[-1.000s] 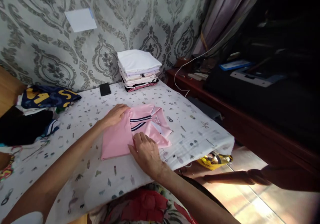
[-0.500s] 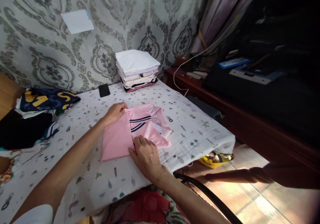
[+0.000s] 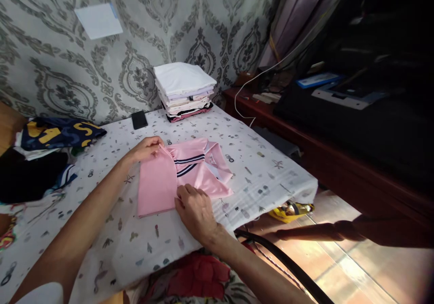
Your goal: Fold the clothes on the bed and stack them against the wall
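A pink shirt (image 3: pixel 157 186) with navy-and-white stripes lies partly folded on the patterned white cloth (image 3: pixel 129 245). Its collar opening faces right. At the far edge of the folded part, my left hand (image 3: pixel 148 148) pinches the fabric, lifting it slightly. My right hand (image 3: pixel 196 211) grips the near edge of the same fold with curled fingers; the fingertips are partly hidden.
Behind the shirt stands a stack of folded clothes (image 3: pixel 185 80), with a black phone (image 3: pixel 139 120) to its left. Loose clothes (image 3: pixel 37 173) are heaped at the left. A dark wooden cabinet (image 3: pixel 332 168) with a white cable (image 3: pixel 236 103) runs along the right.
My left hand has moved slightly left, pulling up the far edge of the pink shirt's fold. My right hand stays at the near edge. The view has shifted a little.
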The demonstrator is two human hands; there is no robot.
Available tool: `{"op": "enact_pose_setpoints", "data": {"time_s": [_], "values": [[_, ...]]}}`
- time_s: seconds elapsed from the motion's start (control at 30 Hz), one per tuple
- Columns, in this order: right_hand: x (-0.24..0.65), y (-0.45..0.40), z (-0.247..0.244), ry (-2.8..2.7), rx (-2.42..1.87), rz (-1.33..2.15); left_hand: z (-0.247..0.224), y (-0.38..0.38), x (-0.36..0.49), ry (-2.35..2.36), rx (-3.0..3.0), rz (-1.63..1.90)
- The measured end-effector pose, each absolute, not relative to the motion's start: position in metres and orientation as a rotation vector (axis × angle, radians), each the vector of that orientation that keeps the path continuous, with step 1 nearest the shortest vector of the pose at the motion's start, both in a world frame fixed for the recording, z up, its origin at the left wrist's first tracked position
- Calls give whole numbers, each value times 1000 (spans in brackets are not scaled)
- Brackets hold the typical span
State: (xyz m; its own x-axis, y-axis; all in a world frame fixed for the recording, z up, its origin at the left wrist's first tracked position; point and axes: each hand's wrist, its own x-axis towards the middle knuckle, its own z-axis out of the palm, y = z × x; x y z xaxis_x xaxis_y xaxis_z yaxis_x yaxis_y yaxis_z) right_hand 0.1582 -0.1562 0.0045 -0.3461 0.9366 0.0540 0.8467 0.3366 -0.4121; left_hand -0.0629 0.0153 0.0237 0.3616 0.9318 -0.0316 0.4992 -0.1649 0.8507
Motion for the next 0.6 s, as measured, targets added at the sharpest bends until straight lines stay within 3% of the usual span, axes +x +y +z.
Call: {"op": "enact_pose_setpoints", "data": {"time_s": [0.17, 0.3, 0.43, 0.6], "values": [[159, -152, 7, -2166, -1616, 656, 25, 26, -52, 1211, 1783, 627], [159, -148, 9, -2102, -1596, 760, 36, 32, -47, 1157, 1916, 370], [155, -146, 10, -2116, -1590, 736, 45, 31, -40, 1149, 2140, 79], [150, -145, 7, -2168, -1523, 661, 45, 23, -34, 1168, 2389, 5]]}}
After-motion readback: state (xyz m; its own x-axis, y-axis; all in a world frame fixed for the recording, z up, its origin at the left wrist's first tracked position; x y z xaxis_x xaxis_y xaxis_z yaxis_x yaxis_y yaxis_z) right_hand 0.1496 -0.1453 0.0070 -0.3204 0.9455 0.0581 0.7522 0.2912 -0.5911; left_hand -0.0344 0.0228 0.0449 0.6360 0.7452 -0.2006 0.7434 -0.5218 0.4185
